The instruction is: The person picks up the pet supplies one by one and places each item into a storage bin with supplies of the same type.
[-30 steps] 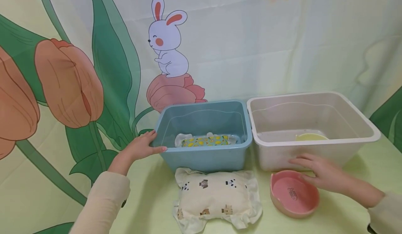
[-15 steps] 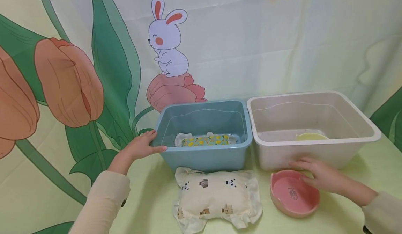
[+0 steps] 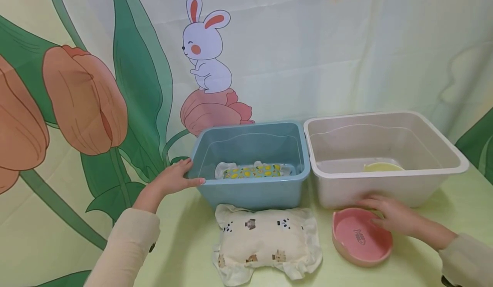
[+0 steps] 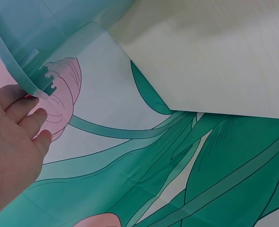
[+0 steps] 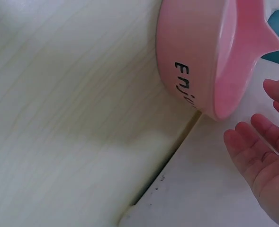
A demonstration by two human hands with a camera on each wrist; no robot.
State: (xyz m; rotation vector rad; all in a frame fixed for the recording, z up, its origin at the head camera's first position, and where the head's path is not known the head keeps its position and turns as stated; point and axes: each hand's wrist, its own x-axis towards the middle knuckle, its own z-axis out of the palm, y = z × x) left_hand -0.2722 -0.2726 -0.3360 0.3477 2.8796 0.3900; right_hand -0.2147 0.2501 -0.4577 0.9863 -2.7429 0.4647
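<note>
My left hand grips the front left corner of the blue plastic bin, its thumb on the front rim and its fingers along the left side. In the left wrist view, the fingers of that left hand bend at the outer edge of the bin's rim. Over the far right edge of a pink pet bowl hovers my right hand, with relaxed fingers. The right wrist view shows a gap between the right hand and the bowl, which has lettering on its side.
A lemon-print item lies in the blue bin. Right beside that bin stands a white bin with a yellow round object inside. A ruffled cream pillow with animal prints lies on the table in front. Behind hangs a tulip-and-rabbit backdrop.
My right hand has lowered slightly towards the table at the bowl's far right edge. The left hand, bins, pillow and bowl stay put.
</note>
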